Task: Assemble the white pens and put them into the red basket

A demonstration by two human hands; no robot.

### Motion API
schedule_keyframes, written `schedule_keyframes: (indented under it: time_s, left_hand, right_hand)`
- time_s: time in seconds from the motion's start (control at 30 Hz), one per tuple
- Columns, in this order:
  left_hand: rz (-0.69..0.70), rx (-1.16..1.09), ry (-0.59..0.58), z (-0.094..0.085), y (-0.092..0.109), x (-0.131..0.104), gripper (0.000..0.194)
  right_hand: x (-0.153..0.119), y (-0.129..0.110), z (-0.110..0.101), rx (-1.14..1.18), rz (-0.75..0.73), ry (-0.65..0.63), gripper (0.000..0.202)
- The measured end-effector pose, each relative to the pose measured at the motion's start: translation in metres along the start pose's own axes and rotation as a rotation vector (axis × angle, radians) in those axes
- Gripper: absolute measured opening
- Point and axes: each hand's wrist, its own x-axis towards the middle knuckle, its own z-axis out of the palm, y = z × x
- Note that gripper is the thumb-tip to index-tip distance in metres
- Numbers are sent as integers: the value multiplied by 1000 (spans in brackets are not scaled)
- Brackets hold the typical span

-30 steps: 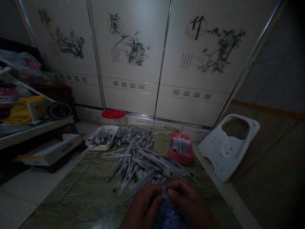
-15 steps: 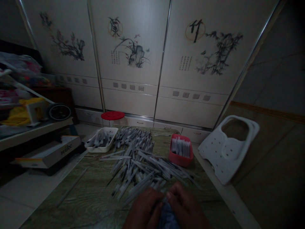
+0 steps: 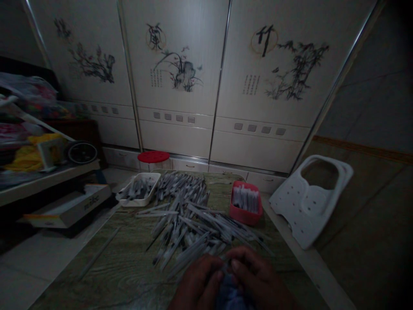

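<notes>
My left hand (image 3: 201, 282) and my right hand (image 3: 253, 273) meet at the bottom centre, both with fingers closed in a pinch. What they hold between the fingertips is too small and dark to make out. Bluish cloth (image 3: 230, 292) shows below and between them. Just beyond my hands, a large pile of thin translucent pens or tubes (image 3: 183, 219) spreads over the wooden-patterned table (image 3: 129, 258). A white basket (image 3: 143, 201) of similar pieces stands at the pile's far left. To the far right, a red basket (image 3: 245, 216) holds upright pale pieces.
One long thin stick (image 3: 98, 254) lies alone on the table's left. A red stool (image 3: 153, 156) stands behind the table. On the right leans a white plastic folding seat (image 3: 311, 202). A shelf with a wheel (image 3: 82, 152) and an open box (image 3: 69, 206) are at the left.
Both hands have shifted slightly to the right, still close together, and my right fingers have moved a little. The pile and baskets are unchanged.
</notes>
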Motion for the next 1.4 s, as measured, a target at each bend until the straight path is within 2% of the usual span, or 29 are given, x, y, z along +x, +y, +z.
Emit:
schedule_keyframes:
  time_s: [0.17, 0.37, 0.6, 0.7, 0.9, 1.0, 1.17, 1.3, 1.4]
  left_hand:
    - [-5, -14, -23, -1, -1, 1, 31]
    - [2, 31, -3, 0, 1, 1, 30]
    - [39, 71, -6, 0, 3, 1, 31]
    - [16, 76, 4, -2, 2, 1, 31]
    - [1, 58, -9, -5, 4, 0, 29]
    - [24, 68, -9, -3, 5, 0, 28]
    - [54, 91, -45, -2, 5, -1, 25]
    - [35, 93, -36, -4, 5, -1, 25]
    - [44, 95, -14, -4, 5, -1, 23]
  right_hand:
    - [1, 4, -4, -18, -38, 3, 36]
    - [0, 4, -1, -161, -66, 59, 36]
    - [1, 8, 10, -425, -163, 200, 40]
    - [0, 5, 9, -427, -170, 162, 40]
    - [-3, -4, 1, -363, -179, 85, 27]
    - [-1, 2, 3, -425, -157, 117, 29]
    - [1, 13, 8, -554, -202, 164, 38]
    - [-4, 5, 5, -462, -171, 161, 40]
    - [-7, -3, 0, -410, -177, 69, 32]
